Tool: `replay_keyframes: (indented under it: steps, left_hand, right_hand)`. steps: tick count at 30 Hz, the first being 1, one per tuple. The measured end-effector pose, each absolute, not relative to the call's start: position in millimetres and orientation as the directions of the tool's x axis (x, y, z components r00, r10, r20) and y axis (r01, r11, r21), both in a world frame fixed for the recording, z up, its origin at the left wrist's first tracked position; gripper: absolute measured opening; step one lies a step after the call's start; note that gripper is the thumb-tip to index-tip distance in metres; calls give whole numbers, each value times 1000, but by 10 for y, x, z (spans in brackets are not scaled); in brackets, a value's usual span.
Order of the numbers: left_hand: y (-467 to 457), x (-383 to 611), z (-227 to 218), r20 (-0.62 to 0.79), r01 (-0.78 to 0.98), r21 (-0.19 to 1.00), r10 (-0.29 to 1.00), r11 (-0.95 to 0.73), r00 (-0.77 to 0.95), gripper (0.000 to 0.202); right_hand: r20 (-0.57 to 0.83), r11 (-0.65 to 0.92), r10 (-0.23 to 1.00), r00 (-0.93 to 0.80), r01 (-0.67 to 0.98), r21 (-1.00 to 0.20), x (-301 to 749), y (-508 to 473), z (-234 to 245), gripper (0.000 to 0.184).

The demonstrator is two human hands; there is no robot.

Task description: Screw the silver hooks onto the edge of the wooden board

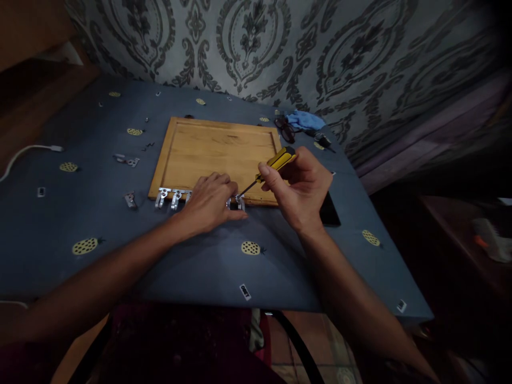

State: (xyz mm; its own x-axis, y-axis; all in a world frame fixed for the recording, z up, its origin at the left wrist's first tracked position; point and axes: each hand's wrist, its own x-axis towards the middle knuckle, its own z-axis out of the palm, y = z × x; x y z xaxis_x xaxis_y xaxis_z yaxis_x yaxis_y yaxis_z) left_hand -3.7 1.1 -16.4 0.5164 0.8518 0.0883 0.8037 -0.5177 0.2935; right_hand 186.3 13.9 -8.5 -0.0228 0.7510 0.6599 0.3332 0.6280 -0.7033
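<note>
A framed wooden panel (220,152) lies flat on the table, with several metal hinges (161,197) in a row along its near edge. My right hand (306,186) grips a yellow and black screwdriver (278,161), tilted down to the left. Its tip meets the rightmost hinge (240,202), at the panel's edge. My left hand (210,200) is over the row and covers part of it. Its thumb and index finger sit around the hinge beside the tip; the other fingers bend onto the panel.
Loose hinges (130,200) and small screws (148,145) lie left of the panel. Sunglasses (286,129) and a blue cloth (306,120) are at the back right. A flat black object (330,210) shows behind my right wrist. A white cable (24,151) crosses the left side.
</note>
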Motion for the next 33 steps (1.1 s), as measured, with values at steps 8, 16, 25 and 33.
replay_keyframes:
  steps: [8, 16, 25, 33]
  left_hand:
    - [13, -37, -159, 94, 804, 289, 851, -519, 516, 45]
    - [12, -31, -127, 65, 810, 300, 857, -505, 511, 46]
    - [12, -46, -175, 99, 803, 299, 853, -516, 512, 43]
    - [3, -38, -148, 81, 806, 313, 859, -503, 505, 42]
  right_hand:
    - [580, 583, 807, -110, 309, -752, 1885, 122, -19, 34]
    - [416, 463, 880, -231, 213, -860, 1913, 67, 193, 37]
    - [619, 591, 785, -11, 314, -743, 1831, 113, 4, 42]
    - [663, 623, 748, 39, 301, -722, 1834, 108, -12, 34]
